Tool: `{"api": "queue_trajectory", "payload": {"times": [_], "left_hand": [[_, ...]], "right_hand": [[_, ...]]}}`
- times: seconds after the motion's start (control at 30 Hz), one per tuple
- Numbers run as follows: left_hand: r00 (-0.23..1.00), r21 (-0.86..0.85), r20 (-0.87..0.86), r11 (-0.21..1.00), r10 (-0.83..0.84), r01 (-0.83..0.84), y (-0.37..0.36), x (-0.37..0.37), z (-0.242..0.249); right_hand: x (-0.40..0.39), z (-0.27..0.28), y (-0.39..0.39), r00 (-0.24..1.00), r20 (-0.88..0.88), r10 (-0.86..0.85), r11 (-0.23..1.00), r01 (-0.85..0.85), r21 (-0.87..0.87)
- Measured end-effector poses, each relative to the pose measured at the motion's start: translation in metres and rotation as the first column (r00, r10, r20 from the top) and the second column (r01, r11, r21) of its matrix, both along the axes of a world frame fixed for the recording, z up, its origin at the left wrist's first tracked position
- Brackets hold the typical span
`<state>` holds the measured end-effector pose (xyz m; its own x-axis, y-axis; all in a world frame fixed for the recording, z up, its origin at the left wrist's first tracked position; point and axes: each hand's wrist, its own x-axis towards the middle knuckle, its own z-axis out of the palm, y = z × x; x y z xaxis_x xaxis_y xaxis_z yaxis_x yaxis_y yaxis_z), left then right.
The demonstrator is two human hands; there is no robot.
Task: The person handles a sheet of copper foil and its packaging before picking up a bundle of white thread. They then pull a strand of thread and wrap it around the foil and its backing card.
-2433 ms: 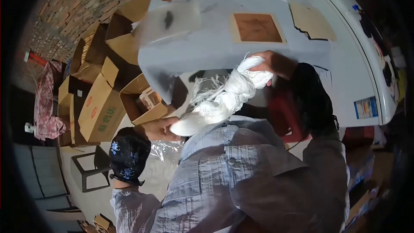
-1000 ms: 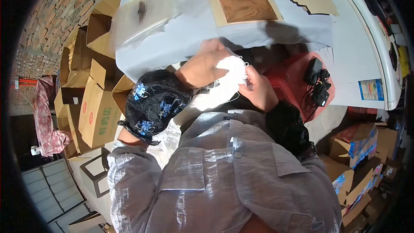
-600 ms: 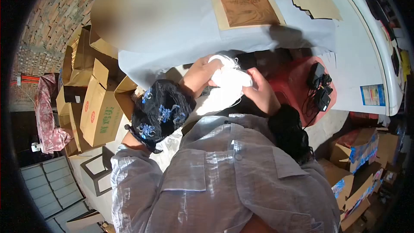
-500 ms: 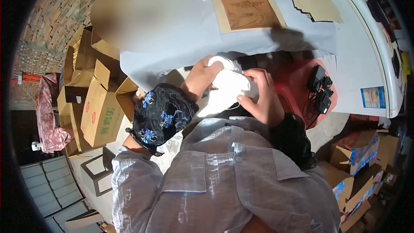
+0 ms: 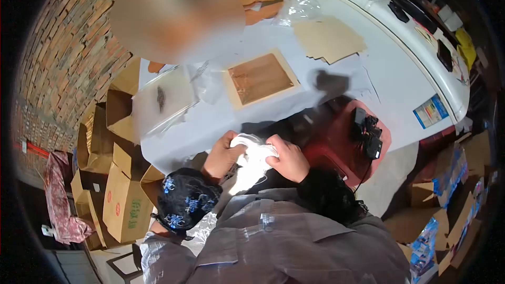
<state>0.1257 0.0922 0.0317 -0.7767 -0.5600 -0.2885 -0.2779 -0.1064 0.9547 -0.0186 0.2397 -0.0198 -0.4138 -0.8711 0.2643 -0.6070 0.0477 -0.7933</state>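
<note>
A bright white bundle with thin, cord-like strands point(image 5: 253, 156) is held in front of my waist, just below the table's near edge. Glare washes out its detail, so its exact kind cannot be made out. My left hand point(image 5: 225, 153) has its fingers closed on the left side of it. On the opposite side, my right hand point(image 5: 289, 160) pinches the bundle between thumb and fingers. Loose strands hang beneath it. Beyond my hands, a brown sheet on a beige card point(image 5: 263, 79) lies on the white-covered table point(image 5: 315, 94).
Clear plastic bags point(image 5: 168, 94) and a stack of beige cards point(image 5: 331, 39) lie on the table. A red stool point(image 5: 326, 150) at right carries black power adapters point(image 5: 371, 139). Cardboard boxes point(image 5: 123, 200) stand at left, with more open boxes point(image 5: 447, 205) at lower right.
The view has tilted up, showing more of the tabletop, including the plastic bags. Both hands still hold the white bundle, and my right fingers have closed in on it.
</note>
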Motion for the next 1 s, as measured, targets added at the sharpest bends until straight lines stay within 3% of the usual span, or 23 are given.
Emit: {"api": "queue_trajectory", "payload": {"times": [0.07, 0.1, 0.17, 0.23, 0.33, 0.43, 0.47, 0.53, 0.6, 0.7, 0.8, 0.9, 0.93, 1.0], "left_hand": [[1.000, 0.046, -0.016, 0.999, -0.005, 0.006, 0.000, 0.005, 0.005], [0.999, 0.064, -0.031, 0.998, 0.026, -0.024, 0.002, 0.008, 0.008], [0.999, 0.107, -0.021, 0.994, 0.035, -0.032, 0.007, 0.009, 0.010], [0.992, 0.059, -0.002, 0.990, -0.127, 0.127, 0.001, 0.013, 0.011], [0.970, 0.043, 0.099, 0.974, -0.224, 0.221, 0.008, 0.011, 0.020], [0.947, -0.013, 0.160, 0.958, -0.280, 0.285, 0.012, 0.007, 0.019], [0.942, -0.031, 0.172, 0.954, -0.288, 0.297, 0.013, 0.005, 0.018], [0.950, -0.094, 0.157, 0.954, -0.268, 0.285, 0.010, 0.002, 0.015], [0.943, -0.153, 0.184, 0.940, -0.276, 0.305, 0.017, -0.001, 0.019], [0.945, -0.346, 0.183, 0.882, -0.270, 0.319, 0.022, -0.005, 0.021], [0.962, -0.317, 0.198, 0.916, -0.190, 0.246, 0.039, -0.008, 0.035], [0.975, -0.289, 0.125, 0.933, -0.186, 0.215, 0.037, -0.005, 0.034], [0.961, -0.333, 0.237, 0.917, -0.144, 0.220, 0.041, -0.006, 0.042], [0.967, -0.399, 0.168, 0.884, -0.189, 0.242, 0.027, -0.003, 0.035]], "right_hand": [[0.002, -0.004, 0.003, 0.982, 0.190, 0.010, 0.996, 0.007, -0.087], [0.003, -0.008, 0.004, 0.980, 0.197, -0.004, 0.997, 0.020, -0.079], [0.006, -0.015, 0.004, 0.941, 0.335, 0.054, 0.974, 0.025, -0.226], [0.012, -0.047, -0.005, 0.833, 0.537, 0.129, 0.959, 0.032, -0.280], [0.017, -0.032, 0.010, 0.567, 0.781, 0.261, 0.929, 0.071, -0.362], [0.015, -0.039, 0.019, 0.422, 0.836, 0.351, 0.914, 0.040, -0.404], [0.016, -0.039, 0.021, 0.460, 0.824, 0.332, 0.913, 0.062, -0.402], [0.014, -0.017, 0.031, 0.787, 0.596, 0.160, 0.967, -0.004, -0.254], [0.018, -0.013, 0.035, 0.934, 0.354, 0.039, 0.989, 0.014, -0.146], [0.021, -0.021, 0.027, 0.949, 0.311, -0.054, 0.978, 0.113, -0.175], [0.023, -0.017, 0.036, 0.919, 0.382, -0.095, 0.933, 0.216, -0.288], [0.021, -0.014, 0.043, 0.910, 0.415, -0.007, 0.895, 0.191, -0.403], [0.020, -0.017, 0.042, 0.909, 0.418, 0.011, 0.856, 0.207, -0.474], [0.018, -0.010, 0.044, 0.894, 0.444, 0.061, 0.806, 0.219, -0.550]]}}
